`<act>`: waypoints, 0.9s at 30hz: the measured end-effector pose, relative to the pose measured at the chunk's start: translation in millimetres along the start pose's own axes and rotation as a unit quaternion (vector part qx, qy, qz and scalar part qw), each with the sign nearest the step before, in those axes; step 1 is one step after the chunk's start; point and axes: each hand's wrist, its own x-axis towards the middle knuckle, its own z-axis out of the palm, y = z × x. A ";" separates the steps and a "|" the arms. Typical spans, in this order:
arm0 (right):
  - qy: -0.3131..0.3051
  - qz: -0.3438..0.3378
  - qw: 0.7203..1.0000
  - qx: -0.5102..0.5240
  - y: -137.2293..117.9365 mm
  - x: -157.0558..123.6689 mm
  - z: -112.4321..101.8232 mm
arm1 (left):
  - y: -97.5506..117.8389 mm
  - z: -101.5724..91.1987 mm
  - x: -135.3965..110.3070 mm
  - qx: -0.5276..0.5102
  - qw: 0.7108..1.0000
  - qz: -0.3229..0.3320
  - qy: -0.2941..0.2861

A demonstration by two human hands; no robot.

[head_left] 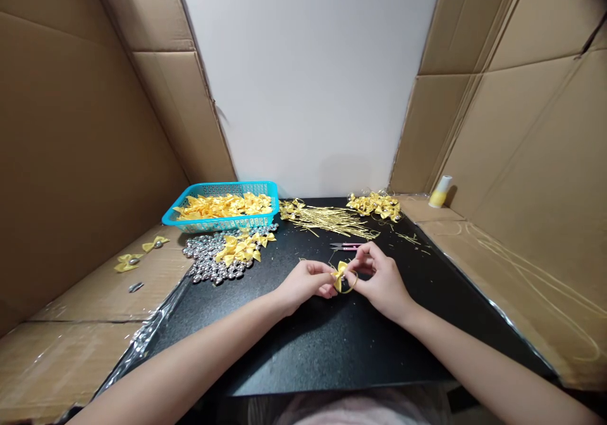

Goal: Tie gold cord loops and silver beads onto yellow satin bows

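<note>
A small yellow ribbon bow is held above the black table between my two hands. My left hand pinches its left side with thumb and fingers. On the other side, my right hand has thumb and forefinger closed at the bow's edge, where a gold cord curves in a loop below the bow. Fingertips partly hide where the cord meets the bow. Just beyond my right hand lie thread snips with dark blades and a pink handle.
A turquoise basket holds many yellow bows. Silver beads and loose bows lie before it. Gold cord pieces and a bow pile sit behind my hands. A thread spool stands right. Cardboard walls flank the table.
</note>
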 end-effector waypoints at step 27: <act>-0.009 -0.137 0.972 -0.191 -0.4 -6.2 1.7 | -2.9 1.1 2.2 0.084 0.987 0.121 0.069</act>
